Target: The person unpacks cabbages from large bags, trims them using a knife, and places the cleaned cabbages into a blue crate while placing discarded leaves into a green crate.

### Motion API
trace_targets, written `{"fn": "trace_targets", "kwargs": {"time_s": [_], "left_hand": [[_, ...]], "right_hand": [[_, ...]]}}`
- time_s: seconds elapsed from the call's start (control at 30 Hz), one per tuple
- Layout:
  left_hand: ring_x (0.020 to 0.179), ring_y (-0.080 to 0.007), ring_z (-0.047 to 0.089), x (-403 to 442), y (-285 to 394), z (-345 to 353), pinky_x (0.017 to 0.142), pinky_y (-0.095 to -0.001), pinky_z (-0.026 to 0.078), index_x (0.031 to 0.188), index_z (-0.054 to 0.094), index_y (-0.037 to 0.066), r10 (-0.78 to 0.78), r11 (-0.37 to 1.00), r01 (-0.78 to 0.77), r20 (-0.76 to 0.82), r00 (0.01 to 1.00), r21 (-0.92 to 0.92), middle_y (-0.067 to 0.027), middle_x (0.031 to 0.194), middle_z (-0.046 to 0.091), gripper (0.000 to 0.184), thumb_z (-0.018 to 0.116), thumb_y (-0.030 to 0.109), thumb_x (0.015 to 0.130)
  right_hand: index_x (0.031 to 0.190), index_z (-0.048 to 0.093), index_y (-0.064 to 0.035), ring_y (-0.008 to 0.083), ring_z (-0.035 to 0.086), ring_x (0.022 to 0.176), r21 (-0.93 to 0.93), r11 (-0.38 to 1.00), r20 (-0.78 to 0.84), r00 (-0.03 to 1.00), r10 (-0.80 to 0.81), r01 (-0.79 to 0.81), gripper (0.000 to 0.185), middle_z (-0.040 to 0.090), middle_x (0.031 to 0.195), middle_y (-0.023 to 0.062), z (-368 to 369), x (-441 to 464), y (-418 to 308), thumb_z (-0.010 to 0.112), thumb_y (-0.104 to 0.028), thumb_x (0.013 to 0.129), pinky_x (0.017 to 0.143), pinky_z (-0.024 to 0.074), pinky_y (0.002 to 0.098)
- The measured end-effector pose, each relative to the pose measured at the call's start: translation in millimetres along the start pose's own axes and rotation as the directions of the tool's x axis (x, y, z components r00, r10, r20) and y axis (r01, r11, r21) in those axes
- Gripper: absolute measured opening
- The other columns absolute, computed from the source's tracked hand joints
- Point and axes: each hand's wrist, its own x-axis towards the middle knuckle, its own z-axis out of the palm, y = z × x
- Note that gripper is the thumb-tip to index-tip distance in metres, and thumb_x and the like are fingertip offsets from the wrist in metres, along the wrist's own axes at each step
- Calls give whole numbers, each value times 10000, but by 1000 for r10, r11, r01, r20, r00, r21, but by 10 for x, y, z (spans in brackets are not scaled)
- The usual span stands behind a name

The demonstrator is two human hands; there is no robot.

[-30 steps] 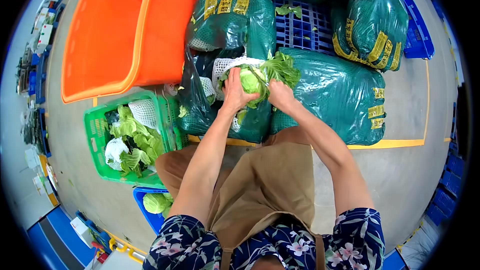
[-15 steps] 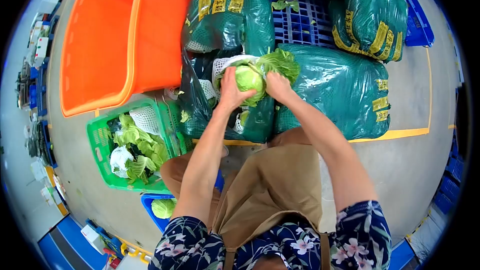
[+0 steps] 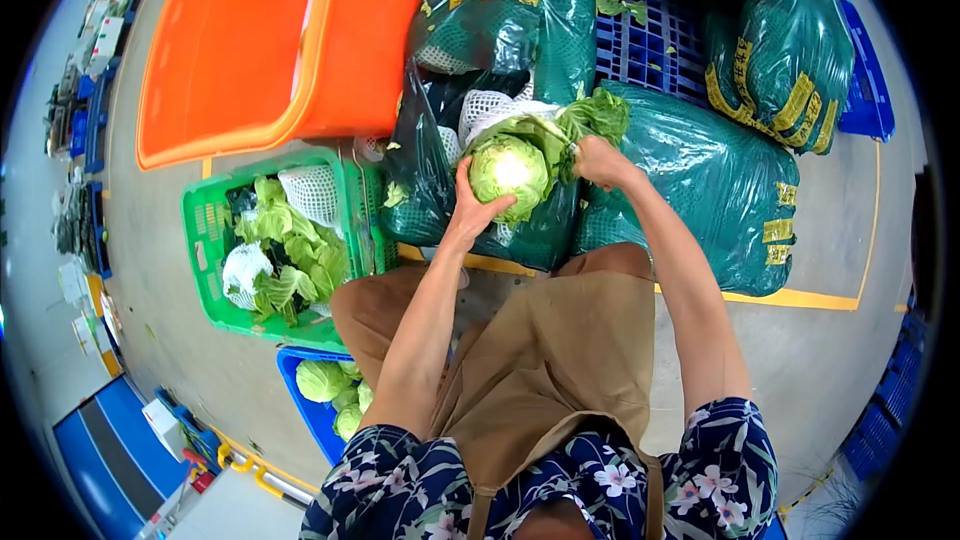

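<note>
A pale green cabbage [image 3: 508, 172] is held over an opened green plastic bag, its top brightly lit. My left hand [image 3: 476, 206] grips it from the near left, thumb and fingers spread round its side. Loose outer leaves [image 3: 596, 116] stick out from its far right side. Right beside those leaves my right hand [image 3: 602, 162] is closed in a fist; what it holds is hidden by the fingers. White foam netting [image 3: 490, 110] lies just behind the cabbage.
A green crate [image 3: 215, 290] holds leaves and foam nets. Below it, a blue crate [image 3: 292, 365] holds several cabbages. A big orange bin [image 3: 360, 70] stands at left. Wrapped green bags [image 3: 690, 190] lie around a blue pallet [image 3: 650, 45].
The view has shifted, so more of the blue crate shows. The cabbage has turned in my left hand, and my right fist has moved away to its right, beside the outer leaves.
</note>
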Motion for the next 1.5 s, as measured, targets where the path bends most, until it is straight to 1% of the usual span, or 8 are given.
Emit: {"fn": "trace_targets", "kwargs": {"time_s": [0.13,0.27,0.67,0.77,0.87,1.07,1.23,1.5], "left_hand": [[1192,-295,468,-108,339,94,962,-376,443,1461,151,111,-207,966,180,-140,968,-186,-169,1396,348,1074,852,218,655],[1186,-219,468,-86,32,64,976,-337,428,1423,271,52,183,964,-201,-117,976,-174,-126,1299,453,956,844,118,660],[1193,-203,472,-865,302,-124,1023,-330,380,1411,309,35,287,873,-335,-183,940,-354,-95,1298,482,972,854,129,611],[1217,-199,454,-1131,439,-233,1028,-326,374,1401,337,35,382,898,-405,-148,912,-172,-82,1316,472,994,873,143,571],[1258,-260,431,-1320,609,-347,1051,-361,362,1318,451,86,589,797,-559,-91,803,229,-137,1393,393,906,882,152,524],[1261,-312,393,-1328,623,-326,1040,-435,359,1281,478,91,779,386,-612,112,617,690,-164,1380,380,840,874,160,544],[1261,-240,387,-1209,229,-451,975,-342,449,1398,329,31,405,911,-402,-384,830,91,-124,1423,273,875,814,155,681],[1332,-310,278,-701,70,-705,1084,-395,323,1449,293,119,169,962,-104,-250,953,252,-143,1430,202,991,844,319,650]], "right_hand": [[1021,604,-1,227,607,685,172,952,-226,950,-214,255,322,599,824,154,299,-230,-200,683,-225,804,541,498,331],[1193,587,-45,219,582,934,337,857,-309,906,-290,390,464,495,1193,152,820,124,-181,708,-300,825,829,467,285],[988,623,21,111,558,634,750,593,-410,909,69,293,260,628,768,39,814,207,-311,748,-78,782,571,457,264],[1108,616,12,125,552,628,292,883,-484,853,-196,368,336,633,742,50,780,72,-382,705,-163,836,565,451,290],[1267,527,-1,126,586,708,530,829,-309,951,-7,178,465,646,941,59,691,-545,-793,654,-237,887,573,490,290],[1305,515,-66,149,629,803,956,264,-117,992,-52,127,403,642,1036,82,1341,-725,-854,593,-189,929,585,514,285],[1301,522,-50,160,626,959,960,239,-69,952,-299,145,393,626,1127,88,1529,-394,-677,580,-103,916,820,519,298],[1265,551,-18,142,584,999,662,669,4,892,-452,336,449,598,1190,68,1502,175,-859,657,-58,831,853,474,262]]}}
